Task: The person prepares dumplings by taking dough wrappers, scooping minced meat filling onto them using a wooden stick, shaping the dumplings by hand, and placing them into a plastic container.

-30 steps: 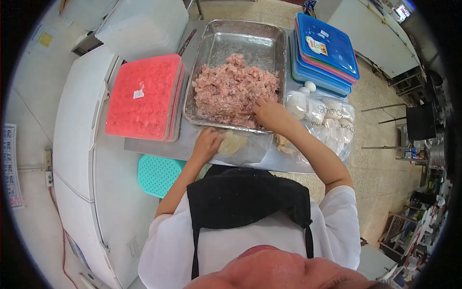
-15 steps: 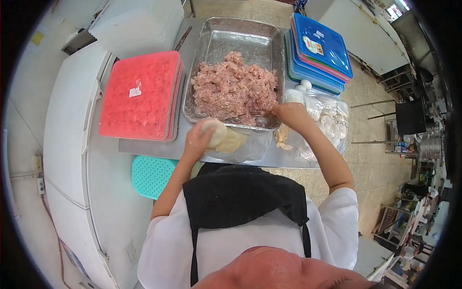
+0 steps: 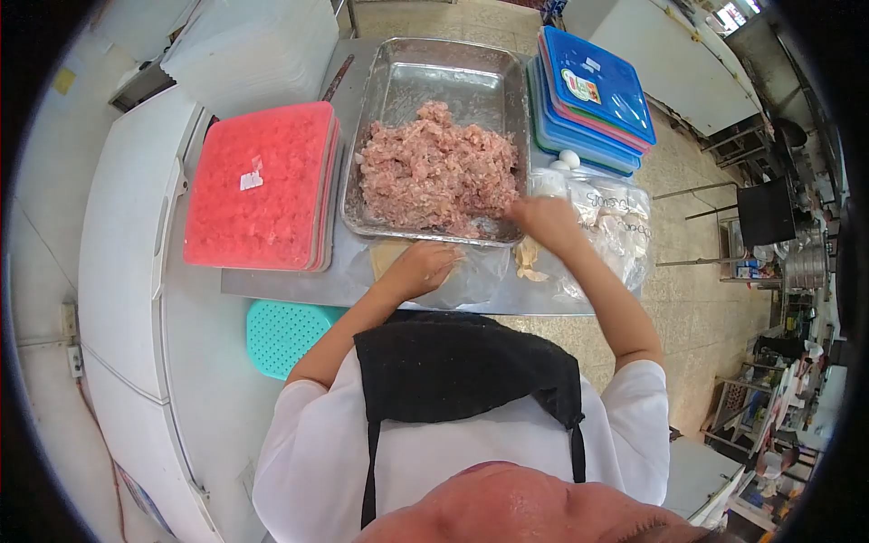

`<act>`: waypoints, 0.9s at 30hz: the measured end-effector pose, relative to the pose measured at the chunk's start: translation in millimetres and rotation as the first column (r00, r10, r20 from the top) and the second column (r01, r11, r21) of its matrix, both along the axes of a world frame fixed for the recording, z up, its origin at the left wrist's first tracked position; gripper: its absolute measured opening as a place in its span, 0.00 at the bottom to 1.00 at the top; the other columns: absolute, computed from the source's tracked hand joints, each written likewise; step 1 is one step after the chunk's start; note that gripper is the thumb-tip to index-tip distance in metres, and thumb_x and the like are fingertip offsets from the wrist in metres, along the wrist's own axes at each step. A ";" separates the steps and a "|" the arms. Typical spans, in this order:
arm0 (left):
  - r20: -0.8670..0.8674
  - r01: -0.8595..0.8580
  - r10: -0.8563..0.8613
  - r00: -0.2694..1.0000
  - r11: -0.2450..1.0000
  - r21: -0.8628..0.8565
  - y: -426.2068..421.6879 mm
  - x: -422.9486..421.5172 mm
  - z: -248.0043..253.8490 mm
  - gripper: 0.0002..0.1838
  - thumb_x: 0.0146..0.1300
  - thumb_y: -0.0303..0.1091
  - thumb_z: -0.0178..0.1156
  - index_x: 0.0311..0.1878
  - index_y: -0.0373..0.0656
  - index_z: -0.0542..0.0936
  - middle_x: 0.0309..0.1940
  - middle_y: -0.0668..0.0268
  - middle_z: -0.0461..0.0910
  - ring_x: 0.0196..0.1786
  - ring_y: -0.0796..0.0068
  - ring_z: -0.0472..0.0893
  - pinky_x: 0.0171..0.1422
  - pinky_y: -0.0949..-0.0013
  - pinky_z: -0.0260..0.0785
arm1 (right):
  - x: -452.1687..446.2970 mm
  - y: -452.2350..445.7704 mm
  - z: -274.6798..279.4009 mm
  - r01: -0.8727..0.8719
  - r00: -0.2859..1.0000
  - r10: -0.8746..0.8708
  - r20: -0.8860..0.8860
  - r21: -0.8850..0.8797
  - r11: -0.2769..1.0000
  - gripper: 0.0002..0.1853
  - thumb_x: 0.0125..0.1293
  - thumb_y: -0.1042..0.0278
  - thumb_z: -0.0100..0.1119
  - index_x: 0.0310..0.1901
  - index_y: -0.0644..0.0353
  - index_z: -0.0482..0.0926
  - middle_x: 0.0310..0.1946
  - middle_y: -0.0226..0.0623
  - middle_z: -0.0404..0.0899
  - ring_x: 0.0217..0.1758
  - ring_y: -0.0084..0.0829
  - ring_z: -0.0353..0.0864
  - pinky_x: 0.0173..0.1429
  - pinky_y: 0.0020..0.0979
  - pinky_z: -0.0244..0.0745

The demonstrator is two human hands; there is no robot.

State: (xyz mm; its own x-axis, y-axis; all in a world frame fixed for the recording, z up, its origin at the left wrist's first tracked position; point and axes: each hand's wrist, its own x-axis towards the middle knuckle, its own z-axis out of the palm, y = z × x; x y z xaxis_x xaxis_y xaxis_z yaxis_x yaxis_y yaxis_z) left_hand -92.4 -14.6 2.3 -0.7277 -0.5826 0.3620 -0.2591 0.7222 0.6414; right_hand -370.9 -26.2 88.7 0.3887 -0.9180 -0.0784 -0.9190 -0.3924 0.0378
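Curled fingers close my left hand (image 3: 424, 269) at the tray's near edge, above a clear plastic sheet (image 3: 484, 282); what it holds is hidden. Beside it, pale flat dough wrappers (image 3: 386, 257) show partly from under the hand and wrist. My right hand (image 3: 541, 220) is closed at the near right corner of the metal tray (image 3: 453, 77), against the ground meat (image 3: 439, 172). Whatever lies in its fingers cannot be made out. The raw pink meat is heaped in the near part of the tray.
Pink-lidded boxes (image 3: 258, 185) stand left, blue-lidded containers (image 3: 597, 86) right. Eggs (image 3: 568, 158) and a marked plastic bag (image 3: 620, 222) lie right of the tray. A beige scrap (image 3: 527, 261) sits near the front edge. A turquoise perforated stool (image 3: 288, 335) is below left.
My left hand has moved right and turned over; the round dough wrapper it held up no longer shows. My right hand stays at the tray corner, shifted slightly.
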 end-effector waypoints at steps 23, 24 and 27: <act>-0.363 0.074 0.327 0.872 0.646 0.760 -40.1 -24.4 27.4 0.18 0.68 0.36 0.55 0.58 0.38 0.75 0.47 0.59 0.80 0.51 0.63 0.81 0.54 0.59 0.74 | 12.5 -0.9 20.0 0.110 0.295 -0.584 0.756 0.580 0.807 0.20 0.71 0.51 0.54 0.39 0.62 0.83 0.20 0.26 0.74 0.27 0.22 0.71 0.34 0.30 0.69; -0.472 0.238 0.497 0.728 0.462 0.854 -47.5 -36.1 41.4 0.20 0.68 0.37 0.55 0.59 0.37 0.73 0.50 0.58 0.79 0.52 0.61 0.80 0.56 0.59 0.73 | 17.7 -2.8 25.5 0.099 0.204 -0.598 0.775 0.592 0.800 0.20 0.71 0.52 0.54 0.39 0.63 0.83 0.21 0.25 0.73 0.27 0.22 0.70 0.34 0.30 0.68; -0.533 0.501 0.716 0.451 0.291 0.815 -72.2 -52.6 70.6 0.25 0.70 0.44 0.52 0.62 0.36 0.69 0.57 0.55 0.75 0.56 0.58 0.78 0.60 0.55 0.71 | 33.6 -9.7 28.1 0.083 0.063 -0.556 0.829 0.551 0.830 0.19 0.72 0.53 0.53 0.41 0.62 0.83 0.23 0.22 0.72 0.27 0.18 0.68 0.32 0.26 0.64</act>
